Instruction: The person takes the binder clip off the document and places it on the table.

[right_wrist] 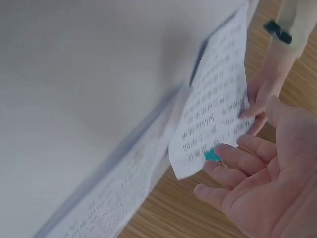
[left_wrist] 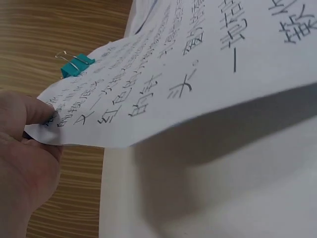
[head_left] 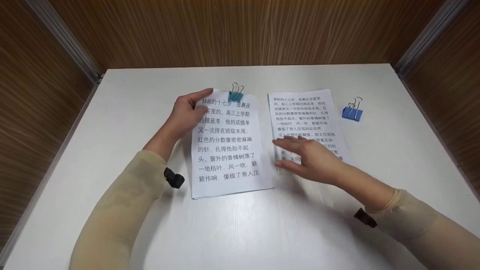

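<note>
My left hand (head_left: 189,110) pinches the upper left corner of a stack of printed sheets (head_left: 225,157), thumb on top and fingers beneath. A teal binder clip (head_left: 236,96) grips the top edge of that stack, its wire handles pointing away. In the left wrist view the sheets (left_wrist: 163,94) are raised off the table along the near side and bend slightly. My right hand (head_left: 311,157), fingers extended and holding nothing, hovers over the lower part of a second printed stack (head_left: 300,108), hiding some of its text. The right wrist view shows the right palm (right_wrist: 282,173) with fingers spread.
To the right of the second stack, a blue binder clip (head_left: 352,113) sits on the white table (head_left: 225,232) with its wire handles up. Wood-grain panels (head_left: 240,33) wall in the back and both sides. Black wrist cameras (head_left: 174,178) are worn at the sleeves.
</note>
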Available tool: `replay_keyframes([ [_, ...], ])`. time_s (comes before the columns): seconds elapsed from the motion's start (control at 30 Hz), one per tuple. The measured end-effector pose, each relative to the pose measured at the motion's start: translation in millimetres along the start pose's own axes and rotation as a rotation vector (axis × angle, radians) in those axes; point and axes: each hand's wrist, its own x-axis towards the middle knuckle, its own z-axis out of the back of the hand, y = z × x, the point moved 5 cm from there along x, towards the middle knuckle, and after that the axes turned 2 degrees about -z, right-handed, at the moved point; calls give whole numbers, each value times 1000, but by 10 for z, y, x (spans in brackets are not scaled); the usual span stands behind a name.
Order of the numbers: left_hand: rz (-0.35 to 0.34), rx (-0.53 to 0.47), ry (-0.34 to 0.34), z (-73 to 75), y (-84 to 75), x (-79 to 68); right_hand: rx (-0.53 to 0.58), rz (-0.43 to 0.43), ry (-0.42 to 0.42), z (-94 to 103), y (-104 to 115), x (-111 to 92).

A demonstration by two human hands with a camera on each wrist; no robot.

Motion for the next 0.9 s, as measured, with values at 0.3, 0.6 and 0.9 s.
replay_keyframes([
  [0.3,-100,-115,31,-78,-171,-197,153,-54,-210,472,-172,237],
  [0.6,-136,-166,76,-180,-331,-311,355,-185,-249,727,-295,518],
  [0.9,-171,-180,107,-241,-408,-380,458,-137,-242,811,-305,762],
])
